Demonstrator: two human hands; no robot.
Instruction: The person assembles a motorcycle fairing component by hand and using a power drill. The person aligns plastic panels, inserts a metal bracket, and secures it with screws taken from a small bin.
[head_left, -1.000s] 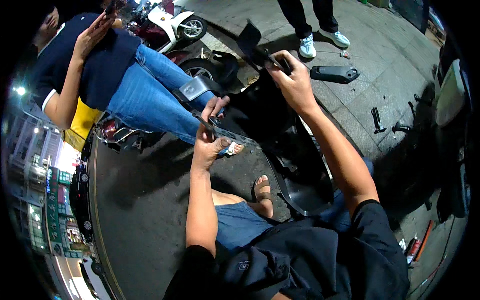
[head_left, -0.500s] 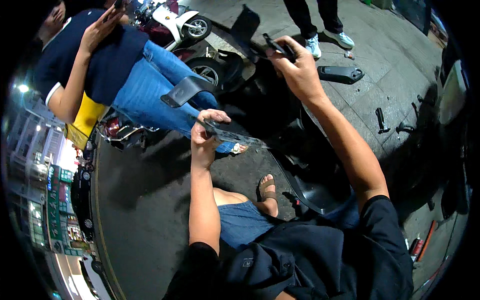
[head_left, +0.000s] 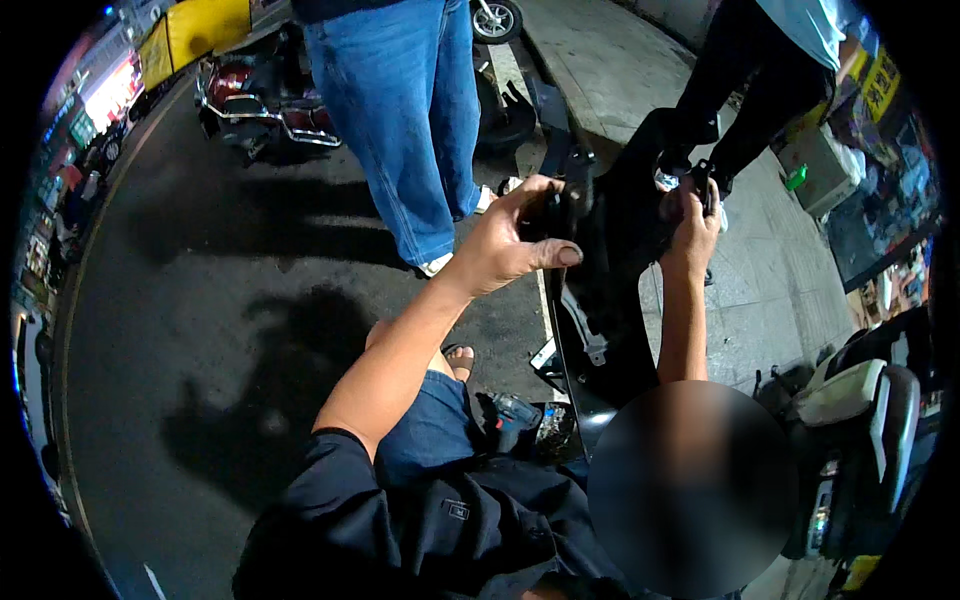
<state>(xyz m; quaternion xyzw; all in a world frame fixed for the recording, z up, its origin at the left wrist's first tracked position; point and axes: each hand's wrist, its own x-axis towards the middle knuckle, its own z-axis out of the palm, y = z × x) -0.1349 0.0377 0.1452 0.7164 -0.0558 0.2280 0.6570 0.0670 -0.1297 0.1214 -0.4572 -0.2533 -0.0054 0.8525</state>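
Note:
My left hand [head_left: 510, 245] is closed on a dark part at the far left edge of a large black plastic panel [head_left: 615, 350], its thumb stretched over the surface. The part's exact kind is lost in the dark. My right hand [head_left: 692, 230] wraps round a slim black grip-like part [head_left: 706, 188] on the far right side. Between my forearms the black panel runs toward my body, with a pale metal bracket [head_left: 583, 328] on its left side. A blue and black power drill [head_left: 515, 415] sits beside my leg, left of the panel.
A person in blue jeans [head_left: 395, 130] stands at the far left, near a parked red motorbike [head_left: 265, 105]. Another in dark trousers [head_left: 745, 85] stands beyond my right hand. A scooter with a pale seat [head_left: 845, 392] is at the right. A round blur hides the lower right.
The view has swung round. My left hand no longer holds the curved dark and clear panel piece up; both hands are now at the far end of the black panel. The drill has come into view.

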